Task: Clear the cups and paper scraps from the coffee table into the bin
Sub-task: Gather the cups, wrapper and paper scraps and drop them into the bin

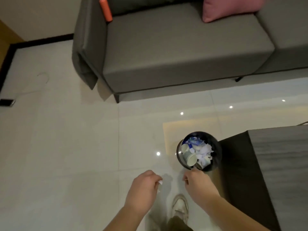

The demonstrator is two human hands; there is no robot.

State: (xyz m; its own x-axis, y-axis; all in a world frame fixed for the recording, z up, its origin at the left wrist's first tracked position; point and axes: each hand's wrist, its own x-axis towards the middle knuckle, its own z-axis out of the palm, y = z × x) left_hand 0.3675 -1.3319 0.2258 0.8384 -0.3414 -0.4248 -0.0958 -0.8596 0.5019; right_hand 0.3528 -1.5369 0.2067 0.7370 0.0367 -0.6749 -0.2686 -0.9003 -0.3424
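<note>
A round metal bin [179,153] stands on the floor beside the dark coffee table [275,157]. It holds several white paper cups [191,158] and white and blue paper scraps [204,151]. My right hand [199,184] is just in front of the bin, its fingers closed on the near rim. To the left of that hand, my left hand [143,185] hovers over the floor and pinches a small white paper scrap [160,182]. The part of the table top in view is bare.
A grey sofa [175,52] with a pink cushion [231,7] and an orange object [105,9] on its arm fills the far side. Pale glossy tiles [66,147] cover the floor. My white shoe [180,207] is below the hands. A small dark object [6,102] lies at the left edge.
</note>
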